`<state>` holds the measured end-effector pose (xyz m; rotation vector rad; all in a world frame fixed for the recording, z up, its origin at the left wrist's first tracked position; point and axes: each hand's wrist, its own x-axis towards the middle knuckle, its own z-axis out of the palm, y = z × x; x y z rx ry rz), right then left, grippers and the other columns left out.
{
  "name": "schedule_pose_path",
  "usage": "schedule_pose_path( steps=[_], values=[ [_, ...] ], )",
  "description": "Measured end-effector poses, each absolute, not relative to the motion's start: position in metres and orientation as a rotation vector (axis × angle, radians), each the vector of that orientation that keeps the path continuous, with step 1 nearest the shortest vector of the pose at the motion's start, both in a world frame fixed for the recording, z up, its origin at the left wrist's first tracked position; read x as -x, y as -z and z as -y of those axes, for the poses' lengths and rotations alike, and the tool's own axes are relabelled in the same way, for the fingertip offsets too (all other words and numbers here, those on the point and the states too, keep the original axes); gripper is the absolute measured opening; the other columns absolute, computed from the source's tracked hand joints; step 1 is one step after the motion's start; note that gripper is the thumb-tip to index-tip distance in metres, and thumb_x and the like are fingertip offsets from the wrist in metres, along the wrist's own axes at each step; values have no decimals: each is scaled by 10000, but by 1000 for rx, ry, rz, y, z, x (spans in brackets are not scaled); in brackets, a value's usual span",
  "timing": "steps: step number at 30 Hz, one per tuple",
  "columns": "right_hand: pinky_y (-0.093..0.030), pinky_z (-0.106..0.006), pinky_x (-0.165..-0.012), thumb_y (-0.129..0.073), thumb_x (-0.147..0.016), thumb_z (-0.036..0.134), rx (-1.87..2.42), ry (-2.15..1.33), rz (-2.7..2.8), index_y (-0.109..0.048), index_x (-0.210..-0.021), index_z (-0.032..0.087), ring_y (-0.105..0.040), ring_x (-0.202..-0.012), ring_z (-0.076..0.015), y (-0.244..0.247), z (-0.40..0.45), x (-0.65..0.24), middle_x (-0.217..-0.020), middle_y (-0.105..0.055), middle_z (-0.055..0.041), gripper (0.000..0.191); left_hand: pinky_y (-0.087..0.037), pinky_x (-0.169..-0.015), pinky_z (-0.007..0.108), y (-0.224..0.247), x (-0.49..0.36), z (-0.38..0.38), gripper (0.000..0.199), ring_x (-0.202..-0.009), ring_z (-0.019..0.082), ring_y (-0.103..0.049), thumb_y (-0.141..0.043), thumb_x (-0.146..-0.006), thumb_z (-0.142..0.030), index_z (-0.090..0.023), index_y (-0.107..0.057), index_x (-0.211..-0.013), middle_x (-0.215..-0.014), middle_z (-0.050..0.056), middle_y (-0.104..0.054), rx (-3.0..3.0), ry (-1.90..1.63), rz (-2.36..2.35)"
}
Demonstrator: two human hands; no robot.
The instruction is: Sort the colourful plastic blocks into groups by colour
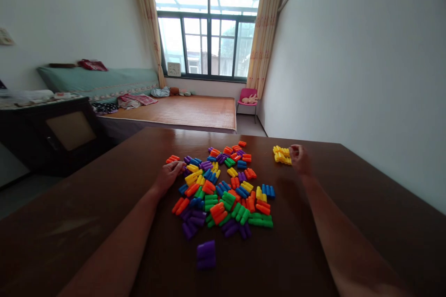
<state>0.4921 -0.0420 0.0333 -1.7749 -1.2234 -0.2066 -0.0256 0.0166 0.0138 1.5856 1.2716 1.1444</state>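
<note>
A loose pile of plastic building blocks in orange, purple, blue, green and yellow lies on the brown table. My left hand is at the pile's left edge, fingers pressed together by a purple block; what is between the fingertips is hidden. To the right, apart from the pile, a small cluster of yellow blocks lies together. My right hand has its fingers curled and closed at the right side of this cluster, pinching a yellow block there. Nearest to me is a separate purple block.
The dark brown table fills the foreground. Behind it stand a bed with a woven mat, a pink chair and a window. A dark cabinet is at the left, and a white wall runs along the right.
</note>
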Motion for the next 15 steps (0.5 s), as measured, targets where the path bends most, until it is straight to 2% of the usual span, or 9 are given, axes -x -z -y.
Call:
schedule_pose_path(
  steps=[3,5,8,11,13,15],
  values=[
    [-511,-312,-698,-494,-885,387,1564,-84,1583,-629,-1044,205,-633,-761,-188,-57,45,-419,-955,-686,-83,276,-512,-736,331,-11,25,-18,470,-751,198,-633,-594,-755,-586,-158,-703,-915,-786,52,-673,-1589,-1159,-1228],
    [-510,-315,-763,-517,-886,329,1376,-210,1894,-645,-1045,230,-638,-843,-188,-65,47,-359,-993,-689,-67,228,-510,-729,330,-9,25,-19,469,-741,194,-629,-584,-763,-586,-157,-700,-913,-772,48,-665,-1593,-1164,-1212],
    [-465,-354,-908,-526,-894,245,1123,-199,2293,-658,-1088,230,-600,-1028,-204,-70,45,-279,-1103,-670,-78,235,-506,-703,321,-8,23,-18,470,-723,188,-623,-576,-762,-593,-158,-698,-892,-756,44,-661,-1601,-1165,-1204],
    [-429,-378,-962,-555,-893,252,1044,-147,2520,-670,-1088,227,-561,-1103,-216,-74,37,-232,-1165,-653,-82,227,-504,-689,318,-8,22,-17,457,-725,189,-625,-567,-768,-586,-164,-697,-888,-764,46,-670,-1605,-1168,-1185],
    [-445,-331,-927,-610,-853,234,1056,-153,2658,-694,-997,219,-578,-1058,-198,-79,29,-222,-1136,-664,-63,167,-502,-681,319,-8,21,-16,449,-716,188,-624,-565,-770,-578,-166,-697,-889,-758,47,-671,-1595,-1176,-1176],
    [-467,-258,-833,-650,-789,163,1116,-164,2743,-703,-866,210,-614,-928,-159,-84,21,-225,-999,-697,-28,105,-501,-676,319,-8,21,-16,439,-701,184,-619,-568,-770,-569,-165,-698,-883,-740,43,-665,-1585,-1187,-1169]
  ],
)
